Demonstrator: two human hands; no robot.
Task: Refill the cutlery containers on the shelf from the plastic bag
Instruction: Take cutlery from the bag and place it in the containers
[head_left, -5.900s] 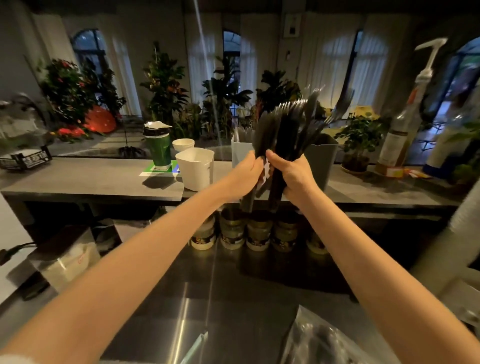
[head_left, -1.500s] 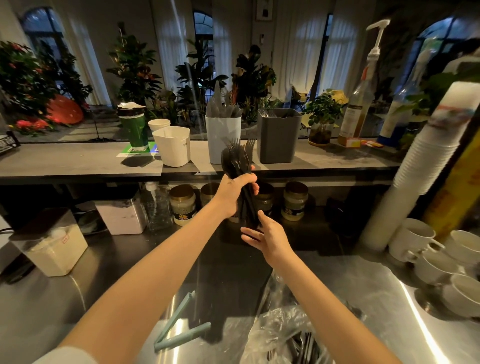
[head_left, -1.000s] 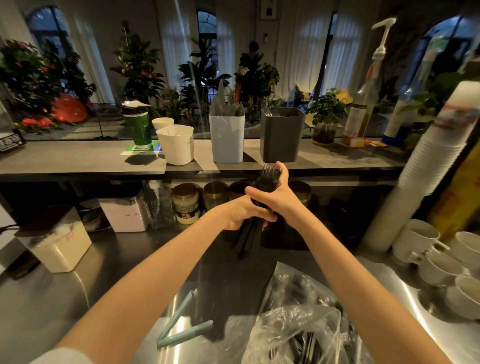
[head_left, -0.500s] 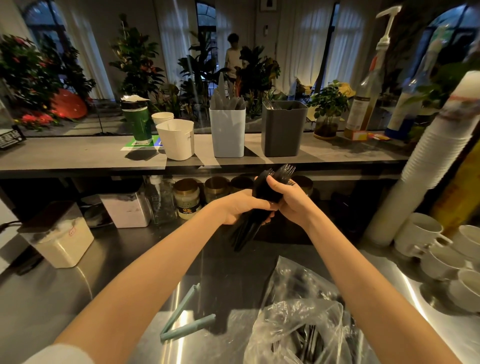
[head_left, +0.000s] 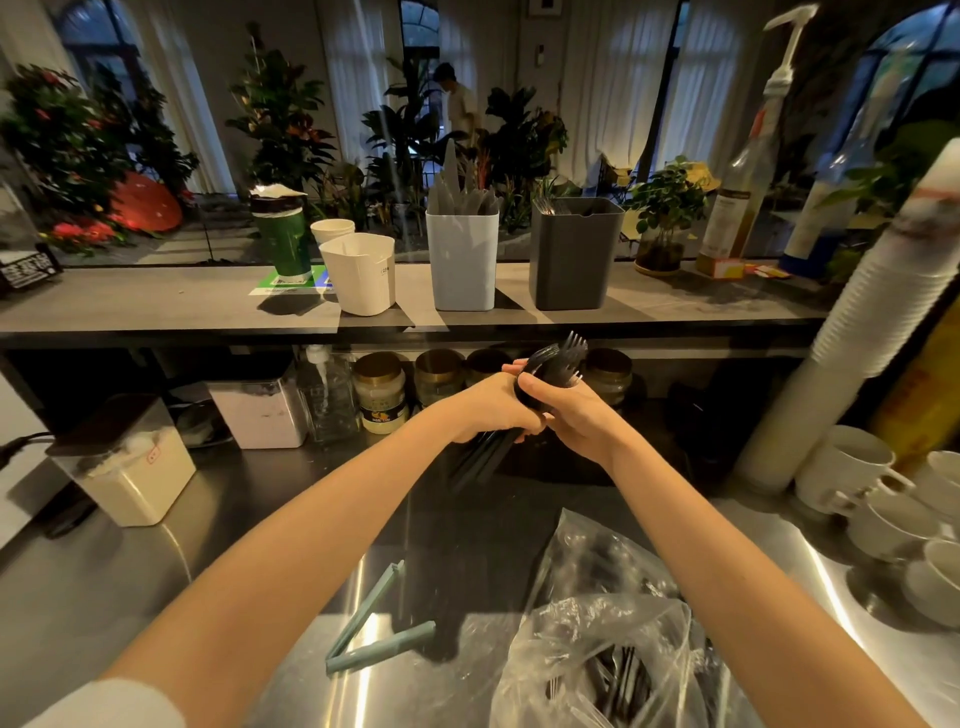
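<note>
Here, both hands meet in mid-air, just below the front edge of the shelf (head_left: 156, 306). The left hand (head_left: 491, 410) is curled round the middle of a bundle of black plastic forks (head_left: 563, 353). The right hand (head_left: 571, 415) wraps the same bundle from the other side, thumb laid across it, so the two hands touch. We see the tines poking up and to the right above the knuckles. The handles slant down and to the left beneath the left hand, clear of the steel tabletop (head_left: 104, 597).

Nearer to us, the clear plastic bag (head_left: 597, 623) lies crumpled on the tabletop under the right forearm, with more black cutlery inside. Just to its left lies a pale green bag clip (head_left: 374, 623), spread open in a V.

On the shelf, three containers stand in a row. The white container (head_left: 361, 273) is on the left. The light blue container (head_left: 462, 260) in the middle holds grey knives standing upright. The dark grey container (head_left: 574, 254) is on the right, behind and above the hands, with a few fork tines showing at its rim. A green cup (head_left: 284, 234) stands left of the white container.

Under the shelf we make out a row of gold-lidded jars (head_left: 379, 389). At the right, a tall stack of white paper cups (head_left: 872, 322) leans over several white mugs (head_left: 847, 467).
</note>
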